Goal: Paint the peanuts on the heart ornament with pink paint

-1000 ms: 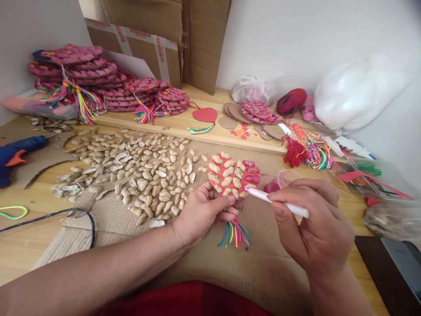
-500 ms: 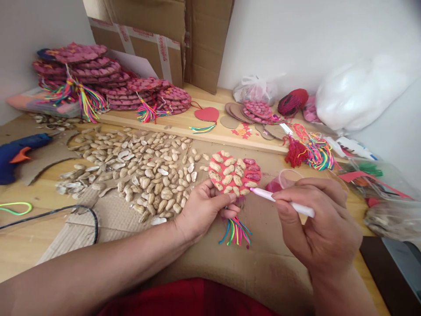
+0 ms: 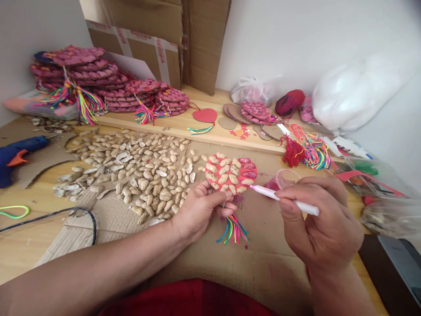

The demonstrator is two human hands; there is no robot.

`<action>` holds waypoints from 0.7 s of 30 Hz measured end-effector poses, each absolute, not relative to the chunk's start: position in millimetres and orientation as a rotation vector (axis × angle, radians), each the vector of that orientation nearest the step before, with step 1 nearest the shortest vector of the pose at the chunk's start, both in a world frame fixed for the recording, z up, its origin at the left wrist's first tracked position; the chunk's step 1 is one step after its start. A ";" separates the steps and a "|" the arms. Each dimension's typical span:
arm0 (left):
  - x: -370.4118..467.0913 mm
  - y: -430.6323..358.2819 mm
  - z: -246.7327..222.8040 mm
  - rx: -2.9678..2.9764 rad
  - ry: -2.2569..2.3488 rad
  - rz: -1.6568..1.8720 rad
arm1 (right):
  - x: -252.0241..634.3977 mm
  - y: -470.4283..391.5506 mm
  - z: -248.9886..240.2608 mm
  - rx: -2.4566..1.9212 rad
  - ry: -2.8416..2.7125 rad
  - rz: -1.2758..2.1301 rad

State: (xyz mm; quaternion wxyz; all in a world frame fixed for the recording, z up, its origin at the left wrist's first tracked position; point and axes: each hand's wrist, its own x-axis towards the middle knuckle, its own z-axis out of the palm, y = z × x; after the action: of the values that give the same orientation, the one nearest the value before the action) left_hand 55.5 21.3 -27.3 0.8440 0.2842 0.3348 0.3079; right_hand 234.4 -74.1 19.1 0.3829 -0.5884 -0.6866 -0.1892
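My left hand [image 3: 205, 206] pinches the lower edge of a red heart-shaped card [image 3: 230, 174] covered with rows of peanut shells. Several shells at its upper right are painted pink; the others are plain tan. A multicoloured tassel [image 3: 234, 230] hangs below the card. My right hand [image 3: 320, 224] is closed around a white pen-like paint brush [image 3: 266, 192]. Its pink tip is at the card's lower right edge, close beside an unpainted shell; whether they touch I cannot tell. Behind the brush stands a clear cup [image 3: 285, 175] with pink liquid, partly hidden by my right hand.
Loose peanuts [image 3: 154, 171] spread over cardboard [image 3: 82, 219] at left. Pink shell-covered discs [image 3: 79, 57] are stacked behind them. A plain red heart [image 3: 204, 116], yarn tassels [image 3: 317, 151] and a white bag [image 3: 348, 96] line the back. A dark-and-grey object [image 3: 394, 267] is at right.
The brush tip has come off the shell it was on and moved slightly down to the card's edge. My left hand still holds the card. The whole view has shifted a little.
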 end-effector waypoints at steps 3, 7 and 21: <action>55.4 22.3 -26.4 0.591 0.700 0.645 | 231.9 -73.8 18.2 -1.496 -1.737 -0.461; 55.1 23.8 -25.3 0.590 0.718 0.637 | 231.7 -73.9 16.9 -1.505 -1.791 -0.463; 54.4 23.0 -28.3 0.585 0.729 0.635 | 232.8 -73.8 17.2 -1.553 -1.724 -0.477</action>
State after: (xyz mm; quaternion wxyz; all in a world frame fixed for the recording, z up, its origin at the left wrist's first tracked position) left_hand 54.4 23.0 -28.3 0.8446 0.2774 0.3454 0.3008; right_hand 232.8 -73.8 17.2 0.3769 -0.6073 -0.6740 -0.1864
